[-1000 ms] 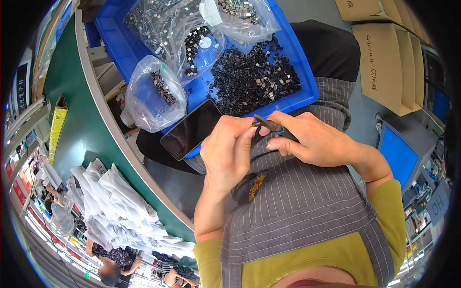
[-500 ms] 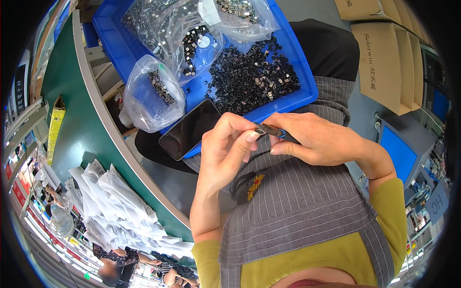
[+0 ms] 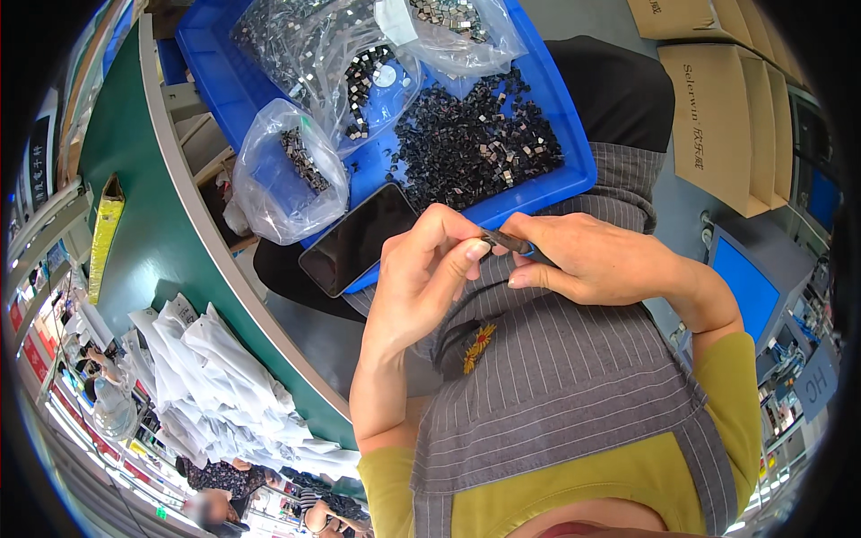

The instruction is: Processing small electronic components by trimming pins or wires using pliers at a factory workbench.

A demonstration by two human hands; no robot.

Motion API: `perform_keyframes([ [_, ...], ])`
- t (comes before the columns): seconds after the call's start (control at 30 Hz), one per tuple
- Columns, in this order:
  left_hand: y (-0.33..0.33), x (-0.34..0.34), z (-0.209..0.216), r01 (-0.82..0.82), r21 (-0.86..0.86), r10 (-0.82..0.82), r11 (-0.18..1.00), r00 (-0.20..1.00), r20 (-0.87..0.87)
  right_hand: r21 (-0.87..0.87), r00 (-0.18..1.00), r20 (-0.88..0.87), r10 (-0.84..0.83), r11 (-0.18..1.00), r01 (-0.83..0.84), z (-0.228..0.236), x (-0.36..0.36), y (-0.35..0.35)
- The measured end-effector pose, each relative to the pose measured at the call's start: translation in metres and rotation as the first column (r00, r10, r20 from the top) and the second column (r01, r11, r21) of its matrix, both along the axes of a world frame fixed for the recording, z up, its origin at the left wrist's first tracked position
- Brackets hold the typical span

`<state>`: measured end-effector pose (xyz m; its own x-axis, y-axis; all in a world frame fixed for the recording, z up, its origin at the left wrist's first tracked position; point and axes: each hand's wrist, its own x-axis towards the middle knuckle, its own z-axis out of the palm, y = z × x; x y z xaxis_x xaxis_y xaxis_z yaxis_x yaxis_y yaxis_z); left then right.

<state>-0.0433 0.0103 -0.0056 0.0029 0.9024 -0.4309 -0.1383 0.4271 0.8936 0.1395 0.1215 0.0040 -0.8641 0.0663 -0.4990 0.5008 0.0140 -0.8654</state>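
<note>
My right hand (image 3: 596,260) is closed round a pair of small pliers (image 3: 513,242) with dark jaws and blue-and-black handles. Their tip points left and meets the fingertips of my left hand (image 3: 430,269). Thumb and forefinger of that hand pinch a small dark piece (image 3: 487,240), mostly hidden by the fingers. Both hands are over my lap, just on the near side of a blue tray (image 3: 574,184). Inside the tray lies a heap of small black pieces (image 3: 466,148), some with shiny metal squares.
A clear bag of metal parts (image 3: 291,175) hangs at the tray's left corner; another bag (image 3: 466,45) lies at its far side. A black phone (image 3: 359,240) rests against the tray. White bags (image 3: 224,386) cover part of the green table (image 3: 134,242). Cardboard boxes (image 3: 717,125) stand right.
My left hand's fingertips have shifted slightly at the tip of the pliers, and the dark piece shows less between them. Otherwise the hands stay in nearly the same place.
</note>
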Motion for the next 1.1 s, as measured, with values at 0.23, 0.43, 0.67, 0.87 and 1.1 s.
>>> perform_keyframes([
  [0.23, -0.004, 0.008, 0.0, -0.051, 0.003, 0.051, 0.999, 0.998, -0.035, 0.049, 0.998, -0.016, -0.061, 0.997, 0.062, -0.005, 0.004, -0.005],
  [0.43, -0.002, 0.017, -0.01, 0.13, 0.537, 0.235, 0.833, 0.797, -0.557, -0.08, 0.982, -0.042, -0.186, 0.98, 0.182, 0.002, 0.002, -0.007],
  [0.67, -0.004, 0.023, -0.015, 0.223, 0.614, 0.389, 0.757, 0.601, -0.699, -0.018, 0.967, -0.057, -0.25, 0.968, 0.249, 0.0, 0.002, -0.013],
  [0.87, 0.002, 0.018, 0.005, -0.241, 0.032, 0.239, 0.97, 0.97, 0.045, 0.249, 0.942, -0.202, -0.268, 0.916, 0.314, -0.01, 0.003, -0.016],
  [1.1, 0.003, 0.025, 0.002, -0.253, -0.015, 0.234, 0.967, 0.869, 0.437, 0.233, 0.946, -0.22, -0.239, 0.929, 0.288, -0.01, 0.002, -0.015],
])
